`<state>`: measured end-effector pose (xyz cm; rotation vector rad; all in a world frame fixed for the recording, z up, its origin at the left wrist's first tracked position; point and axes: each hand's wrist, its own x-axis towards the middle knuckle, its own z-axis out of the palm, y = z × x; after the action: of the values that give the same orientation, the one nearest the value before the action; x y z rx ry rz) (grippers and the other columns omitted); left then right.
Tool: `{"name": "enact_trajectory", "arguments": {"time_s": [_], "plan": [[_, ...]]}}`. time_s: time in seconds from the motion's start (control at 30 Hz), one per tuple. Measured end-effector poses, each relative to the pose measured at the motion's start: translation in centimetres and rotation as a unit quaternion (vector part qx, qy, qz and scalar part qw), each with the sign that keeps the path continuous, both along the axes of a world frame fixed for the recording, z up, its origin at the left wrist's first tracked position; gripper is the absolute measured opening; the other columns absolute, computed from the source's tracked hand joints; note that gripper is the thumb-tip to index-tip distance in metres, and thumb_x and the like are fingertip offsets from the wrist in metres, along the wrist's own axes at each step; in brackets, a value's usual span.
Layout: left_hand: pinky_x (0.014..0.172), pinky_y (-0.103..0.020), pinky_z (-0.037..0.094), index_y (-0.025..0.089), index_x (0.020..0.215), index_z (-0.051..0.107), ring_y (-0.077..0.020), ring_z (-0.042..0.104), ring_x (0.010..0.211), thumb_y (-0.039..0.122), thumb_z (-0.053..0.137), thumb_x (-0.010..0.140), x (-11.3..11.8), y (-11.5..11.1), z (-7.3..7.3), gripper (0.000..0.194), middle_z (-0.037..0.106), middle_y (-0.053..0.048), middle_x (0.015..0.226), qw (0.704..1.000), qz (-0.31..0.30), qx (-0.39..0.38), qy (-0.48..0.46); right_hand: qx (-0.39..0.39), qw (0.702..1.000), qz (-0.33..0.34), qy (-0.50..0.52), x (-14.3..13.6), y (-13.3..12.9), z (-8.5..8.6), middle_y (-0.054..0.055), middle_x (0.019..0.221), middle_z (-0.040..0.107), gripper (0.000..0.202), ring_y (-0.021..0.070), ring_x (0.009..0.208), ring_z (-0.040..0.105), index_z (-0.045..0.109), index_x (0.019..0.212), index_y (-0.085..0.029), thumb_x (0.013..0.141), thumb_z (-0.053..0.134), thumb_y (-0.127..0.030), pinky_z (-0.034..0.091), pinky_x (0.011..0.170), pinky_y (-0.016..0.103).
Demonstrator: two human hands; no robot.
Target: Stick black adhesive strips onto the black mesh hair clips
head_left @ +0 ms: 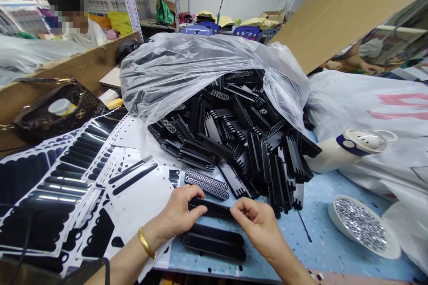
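My left hand (180, 211), with a gold bangle (146, 242) on its wrist, grips the left end of a long black plastic piece (214, 209). At the other end, the thumb and fingertips of my right hand (257, 220) pinch the same piece. It lies level, just above the blue table. Nearer to me are smooth black pieces (214, 242) side by side. Behind my hands rest pieces with a silvery mesh pattern (205, 183). A heap of similar black pieces (234, 129), some with comb-like slots, spills from a clear plastic bag (187, 58).
White sheets (140, 196) with black strip stickers cover the left side. A bowl (397, 249) of small shiny metal parts and a tilted cream bottle (327, 149) are on the right. A brown handbag (63, 111) sits at left. Other people work at left and far right.
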<state>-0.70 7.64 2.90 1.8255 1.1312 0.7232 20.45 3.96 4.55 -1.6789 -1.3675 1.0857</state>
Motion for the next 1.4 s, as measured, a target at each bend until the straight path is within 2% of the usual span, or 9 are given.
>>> {"name": "enact_trajectory", "arguments": {"time_s": [0.07,0.17,0.37,0.57,0.73,0.97,1.17,1.27,1.4], "plan": [[0.071,-0.030,0.047,0.017,0.083,0.067,-0.0192,0.062,0.075,0.021,0.059,0.083,-0.1,0.0,0.0,0.009,0.068,-0.004,0.079,1.000,-0.011,0.015,0.002,-0.020,1.000,-0.009,0.014,0.0,0.1,0.1,-0.004,0.046,0.042,0.032,0.0105,0.044,0.038,0.054,0.051,-0.020,0.066,0.063,-0.047,0.029,0.043,0.025],[0.074,-0.031,0.049,0.017,0.090,0.068,-0.0194,0.064,0.078,0.019,0.043,0.091,-0.2,0.1,-0.2,0.025,0.069,-0.006,0.083,0.999,-0.022,0.034,-0.006,-0.044,0.998,-0.011,0.033,-0.1,0.1,0.6,-0.004,0.046,0.042,0.032,0.0106,0.045,0.038,0.054,0.050,-0.020,0.063,0.064,-0.047,0.030,0.043,0.025],[0.081,-0.034,0.052,0.016,0.104,0.067,-0.0218,0.065,0.089,0.016,0.040,0.092,-0.2,-0.1,-0.5,0.029,0.071,-0.010,0.095,0.997,-0.040,0.069,-0.012,-0.071,0.995,0.010,0.072,-0.3,0.5,2.0,-0.005,0.045,0.044,0.030,0.0096,0.043,0.039,0.056,0.053,-0.019,0.063,0.064,-0.046,0.031,0.043,0.024],[0.080,-0.035,0.052,0.017,0.105,0.065,-0.0217,0.065,0.089,0.016,0.039,0.093,-0.3,0.0,-0.4,0.029,0.070,-0.010,0.094,0.996,-0.051,0.077,-0.008,-0.048,0.999,-0.002,0.024,0.4,1.5,0.2,-0.004,0.045,0.044,0.028,0.0107,0.044,0.040,0.054,0.050,-0.020,0.061,0.062,-0.045,0.032,0.041,0.024],[0.081,-0.033,0.052,0.018,0.106,0.065,-0.0208,0.065,0.090,0.016,0.040,0.093,-0.4,0.0,-0.2,0.028,0.071,-0.008,0.095,0.996,-0.058,0.075,-0.009,-0.029,1.000,0.004,-0.005,0.6,1.2,-0.7,-0.004,0.045,0.044,0.028,0.0113,0.044,0.040,0.052,0.051,-0.021,0.065,0.060,-0.045,0.032,0.041,0.024],[0.080,-0.034,0.051,0.017,0.106,0.066,-0.0214,0.065,0.089,0.016,0.041,0.093,-0.4,0.0,-0.1,0.028,0.071,-0.009,0.094,0.996,-0.055,0.068,-0.005,0.038,0.995,-0.009,-0.089,0.2,0.7,-0.9,-0.002,0.047,0.048,0.028,0.0131,0.047,0.043,0.052,0.050,-0.022,0.069,0.061,-0.041,0.030,0.046,0.026],[0.080,-0.033,0.051,0.019,0.106,0.066,-0.0210,0.064,0.089,0.015,0.042,0.093,-0.4,0.0,-0.1,0.028,0.070,-0.008,0.096,0.997,-0.055,0.051,-0.009,0.086,0.988,0.000,-0.129,0.1,0.1,0.1,-0.001,0.050,0.050,0.027,0.0136,0.048,0.046,0.052,0.052,-0.022,0.075,0.056,-0.038,0.033,0.047,0.025],[0.081,-0.034,0.051,0.019,0.107,0.066,-0.0210,0.064,0.090,0.014,0.042,0.093,-0.4,0.0,-0.1,0.029,0.070,-0.008,0.097,0.997,-0.056,0.054,-0.009,0.081,0.989,0.010,-0.121,0.1,0.2,0.4,-0.001,0.049,0.050,0.028,0.0131,0.047,0.047,0.052,0.053,-0.022,0.076,0.056,-0.038,0.034,0.045,0.024],[0.082,-0.033,0.052,0.019,0.106,0.066,-0.0207,0.064,0.091,0.015,0.041,0.094,-0.4,0.0,-0.1,0.028,0.070,-0.008,0.097,0.997,-0.059,0.055,-0.009,0.055,0.992,0.014,-0.117,0.2,0.8,-0.3,-0.001,0.045,0.048,0.031,0.0129,0.045,0.044,0.051,0.051,-0.022,0.074,0.056,-0.042,0.033,0.043,0.024]]}}
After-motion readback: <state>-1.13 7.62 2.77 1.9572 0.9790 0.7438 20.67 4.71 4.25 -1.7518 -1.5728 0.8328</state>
